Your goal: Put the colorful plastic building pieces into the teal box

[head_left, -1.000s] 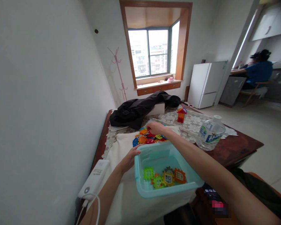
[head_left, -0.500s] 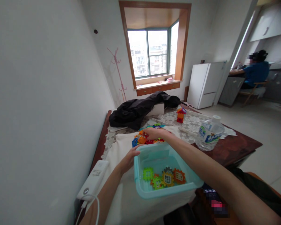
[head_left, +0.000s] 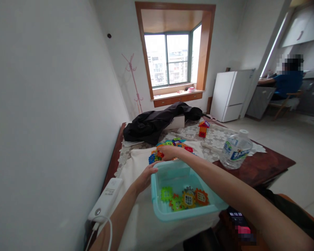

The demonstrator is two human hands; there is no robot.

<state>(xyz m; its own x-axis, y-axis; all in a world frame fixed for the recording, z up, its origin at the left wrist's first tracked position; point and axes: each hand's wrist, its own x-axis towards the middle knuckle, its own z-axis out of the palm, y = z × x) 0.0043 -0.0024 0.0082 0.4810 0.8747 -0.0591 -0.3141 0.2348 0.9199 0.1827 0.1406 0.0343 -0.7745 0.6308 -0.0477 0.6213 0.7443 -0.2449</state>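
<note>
A pale turquoise plastic bin (head_left: 163, 216) stands at the near edge, with several green, yellow, orange and grey toothed building blocks (head_left: 188, 199) lying at its bottom. My left hand (head_left: 146, 177) grips the bin's back left corner, thumb over the rim. Just beyond the bin is a pile of colourful building blocks (head_left: 153, 158). My right hand (head_left: 169, 152) reaches across the bin into this pile. Its fingers are bent down and drawn together at an orange block; the fingertips are partly hidden.
A small block house (head_left: 202, 129) stands farther back, and a large clear bottle (head_left: 235, 150) is at right. Black cloth (head_left: 146, 127) covers the back. A white power strip (head_left: 106, 198) lies left by the wall. A phone (head_left: 238, 221) is lower right. A person (head_left: 289, 80) sits far right.
My right hand has dipped slightly deeper into the pile, with its fingers pointing further down. My left hand stays on the bin. The whole view has shifted a little.
</note>
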